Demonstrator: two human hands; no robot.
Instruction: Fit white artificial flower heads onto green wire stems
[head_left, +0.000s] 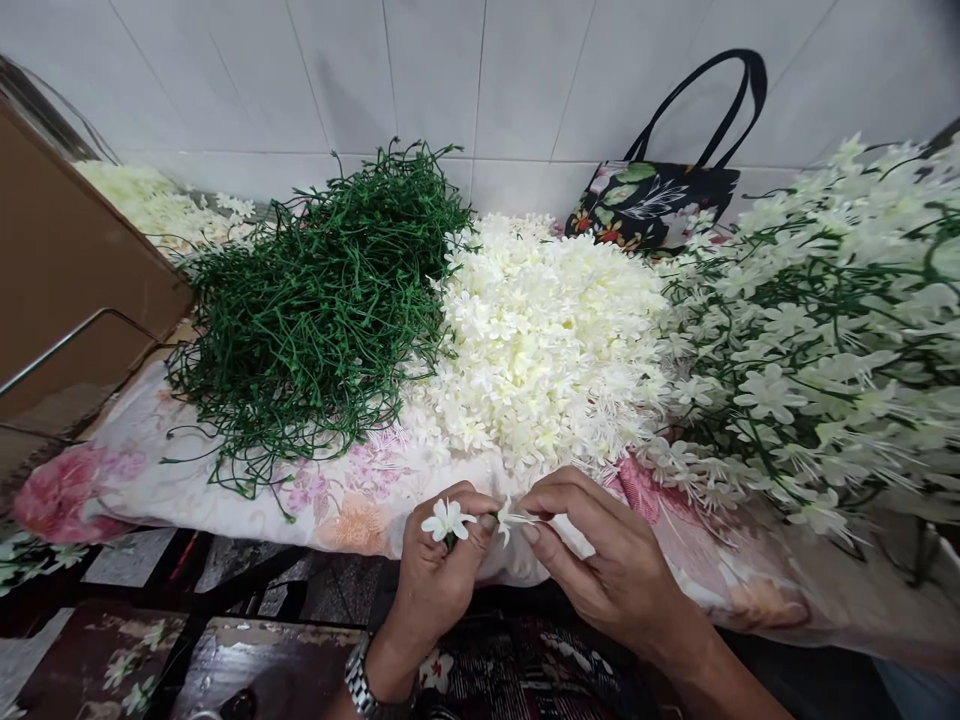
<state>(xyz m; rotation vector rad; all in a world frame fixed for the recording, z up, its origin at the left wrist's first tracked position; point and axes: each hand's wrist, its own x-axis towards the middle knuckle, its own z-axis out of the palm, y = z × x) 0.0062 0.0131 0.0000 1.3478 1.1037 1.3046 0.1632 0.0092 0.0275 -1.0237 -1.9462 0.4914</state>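
Near the cloth's front edge, my left hand (pixel 444 560) pinches a green stem that bears a white artificial flower (pixel 448 520). A second white flower (pixel 505 520) points sideways between my two hands, its base at my left thumb. My right hand (pixel 600 550) closes thumb and forefinger on the thin white filaments at that flower's front. Beyond my hands lies a heap of loose white blossoms (pixel 540 340). To its left is a tangled pile of green plastic stems (pixel 322 300). Assembled white flowers on green stems (pixel 810 370) are heaped at the right.
A floral cloth (pixel 300 505) covers the work surface, which meets a tiled wall (pixel 435 80). A dark floral bag (pixel 652 205) stands at the back. At the left is a cardboard box (pixel 75 230). Brown wooden stools (pixel 262 665) stand below at the lower left.
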